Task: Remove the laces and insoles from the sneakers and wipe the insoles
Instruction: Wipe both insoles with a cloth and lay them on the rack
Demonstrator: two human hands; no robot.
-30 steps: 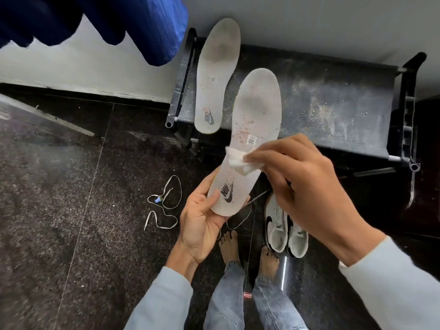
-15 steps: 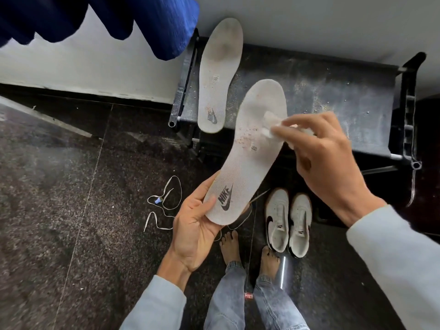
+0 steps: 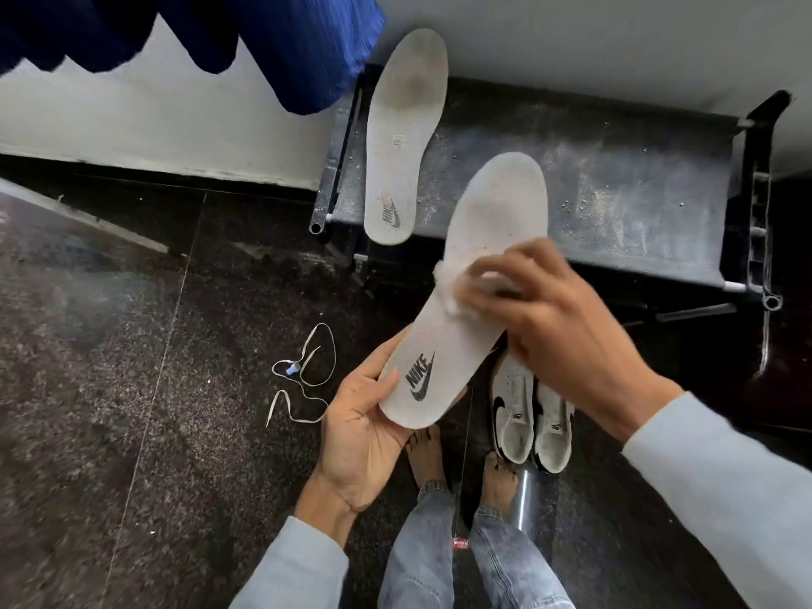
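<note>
I have the wiping step in hand: my left hand (image 3: 364, 432) cups the heel end of the insole (image 3: 465, 301), fingers curled under its edge and thumb laid on top beside the logo, and my right hand (image 3: 553, 327) presses a white tissue (image 3: 457, 296) flat against the middle of it, fingers closed down on the wad, blurred with motion. The toe end looks cleaner than the heel, so I judge the next strokes should run down towards the logo, with the left grip firm so the insole does not flex. The second insole (image 3: 406, 138) lies on the dark bench (image 3: 615, 191), leaning at the wall. The sneakers (image 3: 531, 415) stand by my feet, a lace (image 3: 303, 375) loose on the floor to the left; there is open floor there, but the bench edge sits close under the toe.
</note>
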